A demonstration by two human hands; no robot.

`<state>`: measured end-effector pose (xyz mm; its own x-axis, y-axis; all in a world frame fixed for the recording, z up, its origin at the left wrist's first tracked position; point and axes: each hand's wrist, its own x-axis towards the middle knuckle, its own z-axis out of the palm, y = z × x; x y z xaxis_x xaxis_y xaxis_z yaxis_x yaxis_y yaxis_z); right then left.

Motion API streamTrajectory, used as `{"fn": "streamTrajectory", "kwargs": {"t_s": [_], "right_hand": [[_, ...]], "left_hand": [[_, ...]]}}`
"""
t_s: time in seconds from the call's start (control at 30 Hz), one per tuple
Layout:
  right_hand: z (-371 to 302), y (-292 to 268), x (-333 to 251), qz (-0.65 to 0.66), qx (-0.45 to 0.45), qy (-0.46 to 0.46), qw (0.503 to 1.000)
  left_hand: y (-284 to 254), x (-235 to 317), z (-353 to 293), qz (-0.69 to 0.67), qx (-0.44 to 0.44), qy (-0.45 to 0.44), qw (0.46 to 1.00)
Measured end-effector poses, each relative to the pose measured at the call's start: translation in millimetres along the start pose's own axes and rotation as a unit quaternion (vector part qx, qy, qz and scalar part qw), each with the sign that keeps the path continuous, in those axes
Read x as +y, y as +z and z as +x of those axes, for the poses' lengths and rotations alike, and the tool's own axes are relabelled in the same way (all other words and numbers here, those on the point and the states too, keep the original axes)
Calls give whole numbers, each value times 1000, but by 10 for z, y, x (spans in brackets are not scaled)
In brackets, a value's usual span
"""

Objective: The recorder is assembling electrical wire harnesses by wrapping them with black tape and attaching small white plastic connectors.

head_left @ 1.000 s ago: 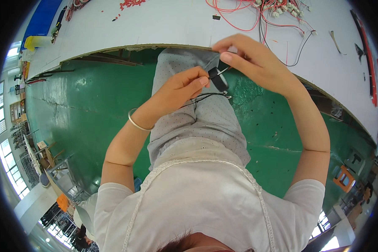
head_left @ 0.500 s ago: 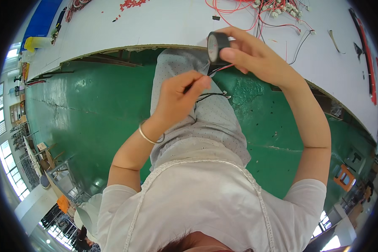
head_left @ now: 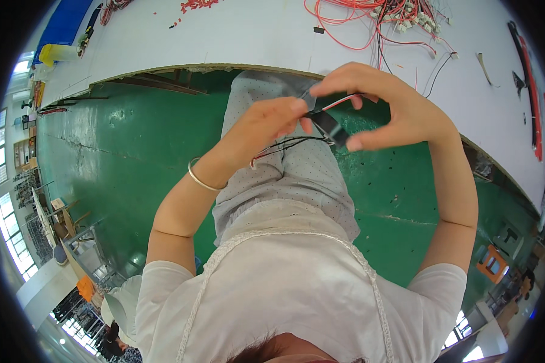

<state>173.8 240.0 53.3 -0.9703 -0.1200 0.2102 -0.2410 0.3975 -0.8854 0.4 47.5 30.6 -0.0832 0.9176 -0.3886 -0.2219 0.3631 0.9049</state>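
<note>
My left hand is closed in a pinch on a thin wire bundle of red, white and black strands above my lap. A black tape roll is tilted beside the pinch, close to the wires. My right hand curves around the roll's far side, thumb and fingers spread wide. Its thumb tip is at the roll's lower edge, and its index finger reaches to the wires by the left fingertips. Dark wires with small end connectors hang below my left hand.
Across the white table lie red wires with pale connectors, small red pieces and a black-and-red cable. The table's curved edge passes in front of my knees. An orange stool stands on the green floor, right.
My right hand has come down and its fingers have spread from around the tape roll. The roll has dropped and tilted beside my left fingertips. My left hand has risen slightly.
</note>
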Motion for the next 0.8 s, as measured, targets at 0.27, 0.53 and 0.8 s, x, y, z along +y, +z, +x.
{"fn": "streamTrajectory", "kwargs": {"t_s": [0.27, 0.53, 0.8], "right_hand": [[240, 246, -39, -102, 66, 360, 925], [188, 183, 65, 20, 102, 263, 959], [-102, 272, 31, -131, 68, 25, 989]], "left_hand": [[176, -232, 56, 493, 200, 371, 762], [166, -448, 5, 404, 215, 375, 806], [-83, -352, 18, -227, -103, -145, 958]]}}
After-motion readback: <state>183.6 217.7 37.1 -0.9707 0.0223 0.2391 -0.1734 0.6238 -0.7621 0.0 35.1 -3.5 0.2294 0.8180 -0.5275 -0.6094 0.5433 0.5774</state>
